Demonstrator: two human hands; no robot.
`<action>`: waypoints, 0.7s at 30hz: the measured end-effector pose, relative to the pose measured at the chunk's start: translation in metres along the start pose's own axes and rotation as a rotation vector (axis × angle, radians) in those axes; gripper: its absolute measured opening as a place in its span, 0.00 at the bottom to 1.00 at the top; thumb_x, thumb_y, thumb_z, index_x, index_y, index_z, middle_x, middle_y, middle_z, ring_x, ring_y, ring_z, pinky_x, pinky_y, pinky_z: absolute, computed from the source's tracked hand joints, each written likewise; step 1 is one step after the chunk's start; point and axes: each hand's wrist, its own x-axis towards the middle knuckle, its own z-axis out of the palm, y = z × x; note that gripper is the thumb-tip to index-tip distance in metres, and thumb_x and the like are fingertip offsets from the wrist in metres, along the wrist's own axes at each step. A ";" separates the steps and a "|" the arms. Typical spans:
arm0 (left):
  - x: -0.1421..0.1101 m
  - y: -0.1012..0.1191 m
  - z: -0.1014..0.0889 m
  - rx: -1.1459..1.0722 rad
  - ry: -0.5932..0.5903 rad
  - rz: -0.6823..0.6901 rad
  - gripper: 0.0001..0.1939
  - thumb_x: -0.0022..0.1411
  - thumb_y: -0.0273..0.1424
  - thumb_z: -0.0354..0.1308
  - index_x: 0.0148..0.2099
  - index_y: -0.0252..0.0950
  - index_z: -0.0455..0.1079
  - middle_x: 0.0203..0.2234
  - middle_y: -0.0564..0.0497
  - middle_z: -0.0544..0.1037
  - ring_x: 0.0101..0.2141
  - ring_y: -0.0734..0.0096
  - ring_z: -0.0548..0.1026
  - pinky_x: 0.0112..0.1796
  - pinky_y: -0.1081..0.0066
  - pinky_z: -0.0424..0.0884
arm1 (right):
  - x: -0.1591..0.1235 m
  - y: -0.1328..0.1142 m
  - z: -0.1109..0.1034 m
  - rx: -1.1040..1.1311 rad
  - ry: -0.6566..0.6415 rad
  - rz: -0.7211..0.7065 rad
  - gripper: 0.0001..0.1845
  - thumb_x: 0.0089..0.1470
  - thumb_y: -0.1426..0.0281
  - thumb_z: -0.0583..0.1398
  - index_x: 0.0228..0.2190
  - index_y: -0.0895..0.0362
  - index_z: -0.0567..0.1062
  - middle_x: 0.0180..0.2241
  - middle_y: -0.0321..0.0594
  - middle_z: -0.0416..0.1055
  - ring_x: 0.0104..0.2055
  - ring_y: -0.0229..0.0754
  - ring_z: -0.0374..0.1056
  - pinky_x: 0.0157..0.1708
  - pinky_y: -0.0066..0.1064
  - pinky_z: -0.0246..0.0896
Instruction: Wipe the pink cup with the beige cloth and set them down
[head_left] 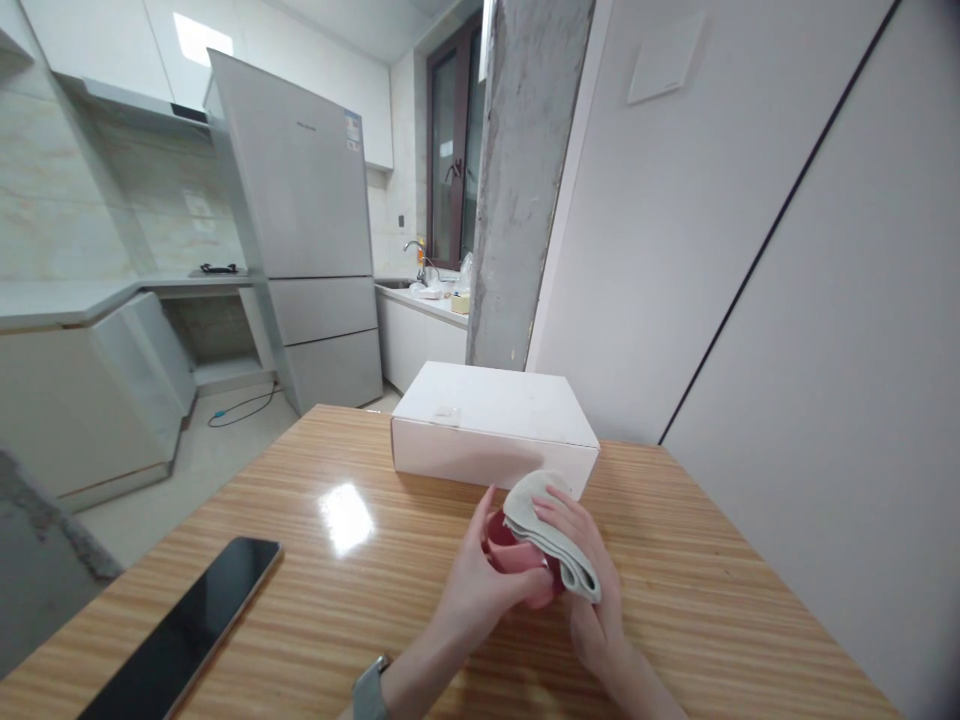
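Observation:
My left hand is closed round a small pink object with a hollow, darker inside, held above the table; its exact kind is hard to make out. My right hand grips a folded light grey cloth, which is pressed over the top and right side of the pink object. The cloth and my fingers hide much of that object. Just behind both hands stands a closed white cardboard box.
The wood-grain table carries a dark smartphone at the left. A pale wall runs along the right side. Beyond the table are a grey pillar, a fridge and a sink counter.

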 end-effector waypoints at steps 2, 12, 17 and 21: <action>0.002 -0.001 -0.001 -0.069 -0.101 -0.027 0.51 0.35 0.23 0.71 0.63 0.37 0.56 0.53 0.41 0.72 0.52 0.54 0.69 0.52 0.63 0.66 | 0.000 0.006 -0.002 0.084 0.031 0.107 0.21 0.56 0.56 0.55 0.46 0.50 0.76 0.50 0.42 0.72 0.58 0.56 0.60 0.59 0.50 0.49; -0.008 0.009 -0.002 -0.274 -0.309 -0.315 0.29 0.53 0.40 0.63 0.56 0.38 0.65 0.43 0.44 0.76 0.38 0.63 0.75 0.30 0.71 0.71 | -0.011 0.028 0.000 0.240 0.130 0.306 0.20 0.56 0.55 0.55 0.44 0.50 0.76 0.46 0.41 0.75 0.59 0.51 0.59 0.61 0.45 0.47; -0.005 0.005 -0.001 -0.419 -0.254 -0.303 0.31 0.52 0.38 0.65 0.58 0.39 0.64 0.49 0.44 0.74 0.45 0.60 0.73 0.33 0.73 0.70 | -0.023 0.033 0.009 0.181 0.041 0.282 0.23 0.60 0.56 0.51 0.53 0.50 0.69 0.55 0.40 0.67 0.65 0.48 0.49 0.64 0.46 0.39; -0.001 -0.002 -0.005 -0.532 -0.214 -0.370 0.27 0.56 0.38 0.61 0.57 0.37 0.65 0.52 0.45 0.73 0.50 0.59 0.71 0.42 0.68 0.71 | -0.027 0.024 0.013 0.118 -0.095 0.207 0.24 0.62 0.59 0.47 0.58 0.46 0.63 0.61 0.36 0.58 0.67 0.47 0.42 0.65 0.48 0.35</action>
